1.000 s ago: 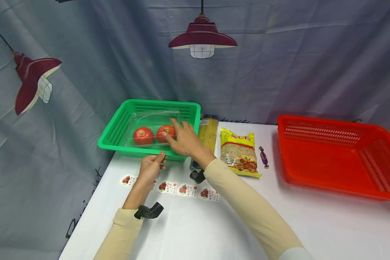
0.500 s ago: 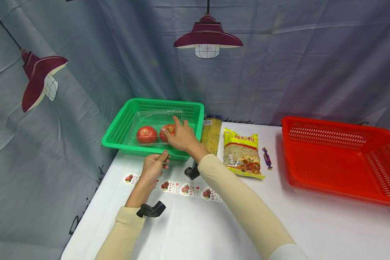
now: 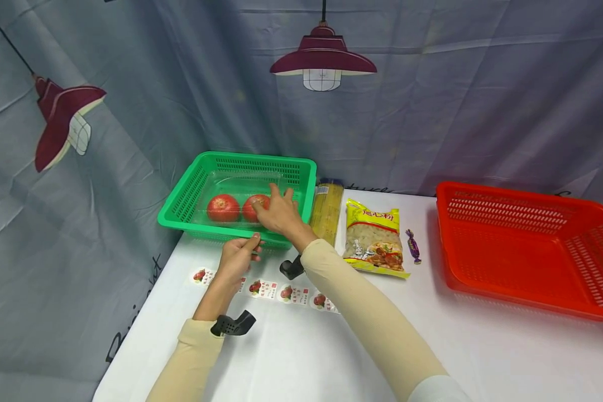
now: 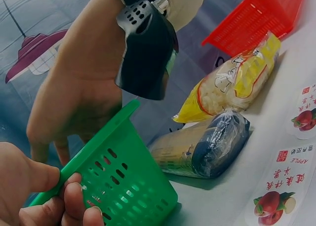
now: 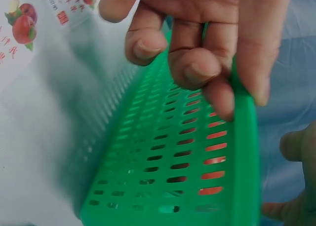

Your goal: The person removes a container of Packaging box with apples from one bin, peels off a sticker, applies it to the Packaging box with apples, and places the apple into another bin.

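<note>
My left hand grips the near rim of a green basket; in the left wrist view its thumb lies over the rim, with fingers curled beneath. Inside the basket is a clear plastic box with two red apples, the left apple and the right apple. Reaching over the basket, my right hand has its fingers spread, with thumb and fingertips beside the right apple. Whether they touch the apple or the box's edge I cannot tell. In the right wrist view only part of the right hand shows.
Right of the green basket lie a yellow packet of noodles, a yellow food bag and a purple wrapped candy. A red basket stands farther right. A row of apple stickers lies in front on the white table.
The clear box and its apples have shifted slightly left in the green basket over the last half second, the right hand staying beside them. The left hand keeps its grip on the rim.
</note>
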The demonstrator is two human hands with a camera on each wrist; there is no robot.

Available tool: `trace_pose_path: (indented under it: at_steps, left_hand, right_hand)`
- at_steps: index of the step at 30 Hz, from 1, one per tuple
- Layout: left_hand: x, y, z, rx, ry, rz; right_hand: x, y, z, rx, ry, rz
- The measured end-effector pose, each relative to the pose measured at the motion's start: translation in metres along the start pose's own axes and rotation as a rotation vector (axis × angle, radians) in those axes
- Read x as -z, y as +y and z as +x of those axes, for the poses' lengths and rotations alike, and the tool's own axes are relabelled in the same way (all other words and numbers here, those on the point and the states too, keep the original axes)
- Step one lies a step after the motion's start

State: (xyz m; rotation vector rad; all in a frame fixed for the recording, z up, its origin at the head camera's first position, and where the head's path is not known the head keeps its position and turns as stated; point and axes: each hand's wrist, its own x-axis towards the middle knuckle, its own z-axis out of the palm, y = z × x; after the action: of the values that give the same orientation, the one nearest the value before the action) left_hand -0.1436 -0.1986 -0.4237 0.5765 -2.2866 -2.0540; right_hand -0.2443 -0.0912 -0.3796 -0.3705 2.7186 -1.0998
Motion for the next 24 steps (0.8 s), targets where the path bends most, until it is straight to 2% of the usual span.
trace_pose_path:
  at_steps: [9,17,24]
  left_hand:
    - [0.002,0.001,0.001,0.003,0.0,0.003]
    - [-0.001,0.001,0.001,0.0,-0.001,-0.007]
    - [0.0,-0.001,0.001,0.009,0.001,-0.002]
  right_hand:
    - [-0.006,0.0,0.006,-0.081,-0.004,-0.006]
    - [-0.009,-0.001,0.009,-0.117,-0.006,0.011]
    - [-0.009,0.0,0.011,-0.138,-0.023,0.1]
